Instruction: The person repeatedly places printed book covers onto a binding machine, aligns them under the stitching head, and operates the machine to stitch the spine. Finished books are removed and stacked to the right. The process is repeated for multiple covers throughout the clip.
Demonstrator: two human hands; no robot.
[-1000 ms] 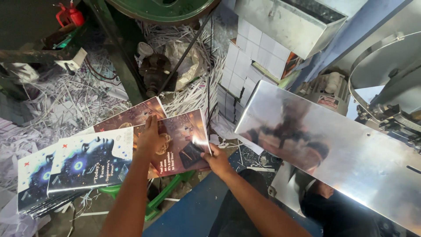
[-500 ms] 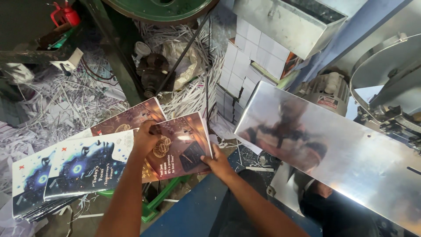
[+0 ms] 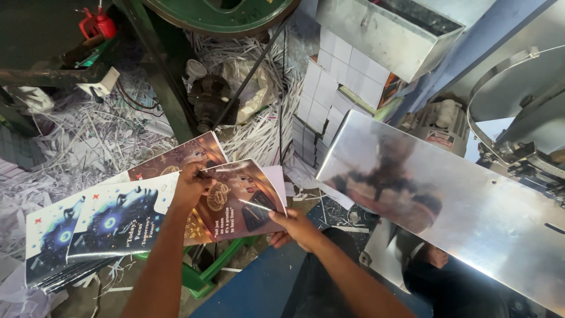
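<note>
Gripping the brown glossy cover sheet at two edges, I have my right hand pinched shut on its lower right corner and my left hand closed over its upper left edge. The sheet lies tilted atop a fanned stack of covers, overlapping a blue cover with a glowing eye. The stack rests on a green stand, its left end jutting past the stand's edge. Shredded paper trimmings crowd the far side; the polished metal plate sits close to my right, leaving only a narrow gap beside my right wrist.
</note>
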